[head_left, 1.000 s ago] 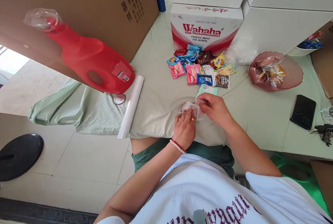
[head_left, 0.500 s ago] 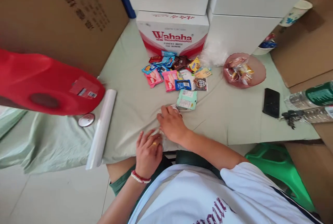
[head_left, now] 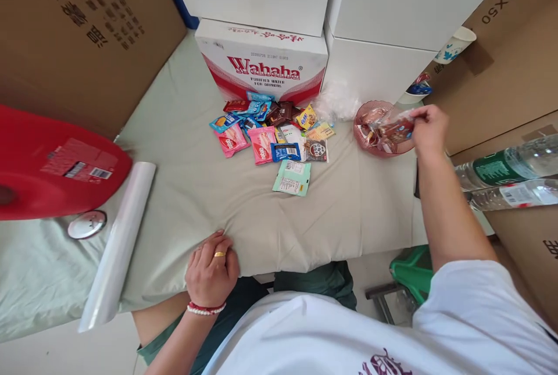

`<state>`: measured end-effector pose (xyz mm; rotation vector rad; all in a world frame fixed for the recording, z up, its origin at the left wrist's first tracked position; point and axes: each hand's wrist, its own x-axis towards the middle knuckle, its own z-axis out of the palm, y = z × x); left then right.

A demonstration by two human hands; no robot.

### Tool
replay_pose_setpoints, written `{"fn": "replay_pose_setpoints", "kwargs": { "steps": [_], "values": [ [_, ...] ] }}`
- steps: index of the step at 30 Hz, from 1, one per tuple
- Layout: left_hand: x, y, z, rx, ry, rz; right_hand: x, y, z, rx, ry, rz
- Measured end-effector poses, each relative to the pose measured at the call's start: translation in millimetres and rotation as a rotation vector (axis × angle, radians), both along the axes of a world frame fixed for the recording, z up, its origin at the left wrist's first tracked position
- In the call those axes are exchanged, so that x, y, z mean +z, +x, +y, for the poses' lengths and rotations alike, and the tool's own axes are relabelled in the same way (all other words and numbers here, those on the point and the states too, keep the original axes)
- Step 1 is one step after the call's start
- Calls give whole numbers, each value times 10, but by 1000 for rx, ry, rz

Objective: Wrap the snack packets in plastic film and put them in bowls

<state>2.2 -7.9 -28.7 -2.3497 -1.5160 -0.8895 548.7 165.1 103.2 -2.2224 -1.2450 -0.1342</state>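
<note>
My right hand (head_left: 429,131) is at the right rim of a pink translucent bowl (head_left: 378,153), its fingers pinching a crinkly clear packet (head_left: 399,129) with reddish-brown contents. The packet hangs over the bowl, where other wrapped items lie; I cannot tell them apart. My left hand (head_left: 212,270), with a gold ring and a beaded bracelet, rests on the cloth at the table's front edge. Its fingers are loosely bent and hold nothing. Between the hands and the box lies a pile of snack packets: a mint-green packet (head_left: 293,178) in front, pink packets (head_left: 263,145) and a blue one (head_left: 286,152) behind.
A Wahaha carton (head_left: 265,67) stands behind the pile, beside crumpled clear plastic (head_left: 337,102). To the left are a roll of plastic film (head_left: 120,241), a round tin (head_left: 87,225) and a red container (head_left: 56,160). Plastic bottles (head_left: 501,165) lie at the right.
My right hand has moved from the front middle of the table to the bowl and now grips a clear packet. The small item under its fingers is gone from the cloth. The view has shifted right.
</note>
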Motion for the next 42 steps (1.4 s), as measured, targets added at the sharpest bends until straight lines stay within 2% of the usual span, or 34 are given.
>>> {"fn": "replay_pose_setpoints", "kwargs": {
  "steps": [1,2,4,6,9,12,16,18,21,24,26,29,35,38,40,42],
  "values": [
    [-4,-5,0,-4,14,-1,18,245,118,-34,-38,-21],
    [-7,-8,1,-6,26,0,17,426,229,-70,-155,-39],
    [-8,-11,4,-2,46,5,-22,604,420,-81,-313,-60],
    [-4,-7,6,0,61,8,-74,609,565,-68,-385,-88],
    [3,2,6,5,63,3,-95,524,636,-32,-403,-115],
    [-6,4,2,6,62,-9,-61,542,452,41,-431,-138],
    [-39,-6,0,4,84,-24,-76,713,-50,459,-510,-374],
    [-49,-9,5,2,83,-21,-113,768,-248,570,-543,-454],
    [-44,1,15,10,70,-5,-152,748,-335,458,-598,-502],
    [-28,20,13,23,51,5,-140,632,-239,327,-656,-550],
    [-22,31,4,38,45,-1,-103,548,-159,287,-690,-576],
    [-31,34,-13,54,45,-18,3,492,-73,256,-709,-604],
    [-83,4,-26,37,64,-34,359,701,191,102,-560,-481],
    [-99,-9,-25,29,58,-39,420,807,413,144,-664,-357],
    [-100,-8,-25,25,57,-43,354,809,539,203,-735,-257],
    [-92,-1,-26,26,61,-45,219,754,612,228,-698,-213]
  ]
}}
